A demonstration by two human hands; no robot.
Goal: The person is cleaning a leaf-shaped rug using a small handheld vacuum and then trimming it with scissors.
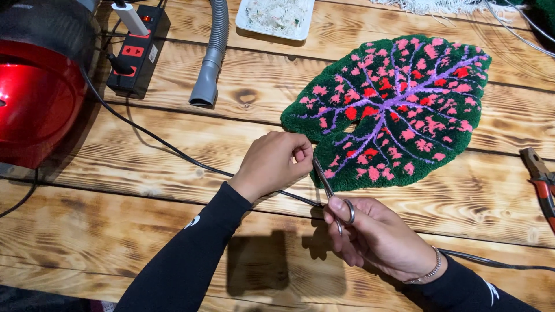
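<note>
Scissors (330, 188) at leaf rug's (399, 104) edge

A scorched-grain wooden table (243, 173) carried a leaf-shaped tufted rug (399, 110), a black power strip (139, 52), a grey hose (211, 58), a white tray (274, 20), red-handled pliers (540, 179) and a black cable (162, 141).

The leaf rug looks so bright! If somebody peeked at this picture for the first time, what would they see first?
Most likely the leaf-shaped rug, dark green with pink and red spots and purple veins, lying on the wooden table at the right. Next, the two hands at its lower edge: the left hand pinches the rim while the right hand holds small scissors to it. A shiny red machine sits at the far left.
</note>
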